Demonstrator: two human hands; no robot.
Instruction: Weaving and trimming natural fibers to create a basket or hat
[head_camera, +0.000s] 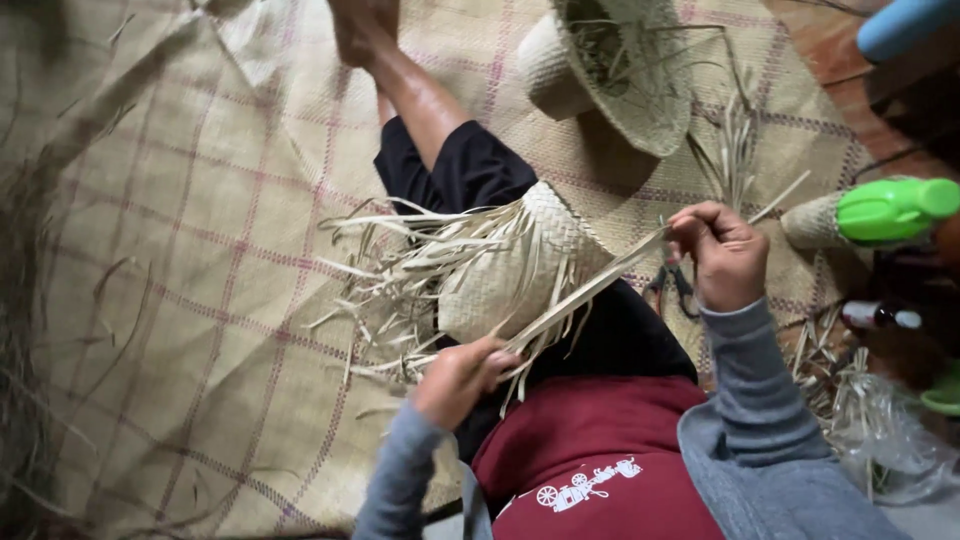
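Observation:
A half-woven straw piece (505, 262) with many loose strands sticking out lies on my lap, over my black shorts. My left hand (458, 378) pinches the near end of a long flat straw strip (590, 285) beside the woven piece. My right hand (722, 252) grips the far end of that same strip, holding it taut above my thigh. Both sleeves are grey. My bare leg stretches away across the mat.
I sit on a checked woven mat (200, 260). A finished woven straw hat (615, 65) lies upside down ahead. A green-capped bottle (885, 210), scissors (680, 288), straw scraps and clear plastic (890, 430) sit at the right. Loose fibres pile at the left edge.

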